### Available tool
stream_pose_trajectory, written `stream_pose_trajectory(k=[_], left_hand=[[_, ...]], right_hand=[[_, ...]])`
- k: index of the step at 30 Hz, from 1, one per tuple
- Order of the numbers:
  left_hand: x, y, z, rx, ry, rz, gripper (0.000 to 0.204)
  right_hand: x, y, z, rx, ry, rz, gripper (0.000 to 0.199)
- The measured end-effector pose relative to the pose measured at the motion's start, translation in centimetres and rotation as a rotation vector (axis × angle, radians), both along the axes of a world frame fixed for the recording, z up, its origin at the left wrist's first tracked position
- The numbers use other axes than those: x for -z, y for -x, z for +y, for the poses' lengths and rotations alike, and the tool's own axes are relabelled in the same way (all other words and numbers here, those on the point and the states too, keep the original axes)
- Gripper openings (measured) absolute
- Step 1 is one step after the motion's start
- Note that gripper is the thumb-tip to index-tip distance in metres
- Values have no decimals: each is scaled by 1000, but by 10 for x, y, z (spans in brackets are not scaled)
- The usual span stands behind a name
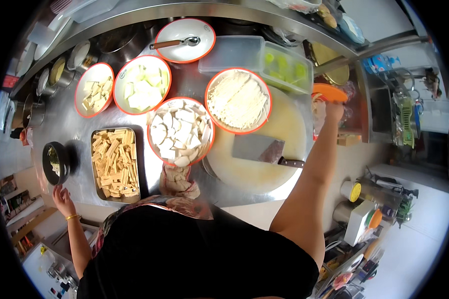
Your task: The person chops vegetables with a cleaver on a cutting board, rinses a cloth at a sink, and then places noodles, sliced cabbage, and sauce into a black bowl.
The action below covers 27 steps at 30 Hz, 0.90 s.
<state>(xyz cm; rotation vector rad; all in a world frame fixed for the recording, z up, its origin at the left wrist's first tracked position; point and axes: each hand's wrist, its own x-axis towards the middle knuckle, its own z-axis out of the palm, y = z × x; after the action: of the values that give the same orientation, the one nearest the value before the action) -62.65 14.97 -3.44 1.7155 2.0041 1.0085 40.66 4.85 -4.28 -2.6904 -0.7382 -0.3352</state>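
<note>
- Holding an orange dish (329, 92) at its near edge, the right hand (335, 110) has its fingers closed on the rim at the bench's far right; the thumb's place cannot be made out.
- With the arm stretched so far, a one-sided hold could let the dish tip, and any contents would slide out.
- Beside it stands a clear container (287, 85) with green pieces inside; a sideways swing of the dish could knock this.
- The cleaver (254, 148) lies on the round chopping board (257, 179), its handle pointing at the right forearm. Drawing the arm back low might catch the handle and spin the blade; the height between them cannot be judged.
- The bowl of thin white mushrooms (237, 133) overlaps the board's edge from above, close against the bowl of white chunks (149, 142). A bump to one would likely shove the other.
- The left hand (63, 200) has loosely parted fingers, nothing seen between them, just beside a small black bowl (63, 160); whether they touch is unclear. That bowl sits near the left end of the bench (75, 127), so an unwatched nudge could send it off.
- The metal tray (138, 172) of tan sticks is near the front edge, where the body's lean could jolt it.
</note>
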Motion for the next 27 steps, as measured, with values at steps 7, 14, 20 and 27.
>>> stream_pose_trajectory(k=[7, 14, 20, 27], left_hand=[[-12, 14, -28, -169, 53, 290, 24], [-7, 5, -47, -152, 119, 241, 28], [3, 1, -68, -200, 135, 298, 28], [27, 10, -59, -151, 159, 293, 29]], right_hand=[[9, 48, 154, -625, 103, 302, 41], [52, 56, 200, -520, 738, 67, 79], [28, 69, 194, -488, 718, 382, 45], [25, 40, 176, -725, 604, 55, 30]])
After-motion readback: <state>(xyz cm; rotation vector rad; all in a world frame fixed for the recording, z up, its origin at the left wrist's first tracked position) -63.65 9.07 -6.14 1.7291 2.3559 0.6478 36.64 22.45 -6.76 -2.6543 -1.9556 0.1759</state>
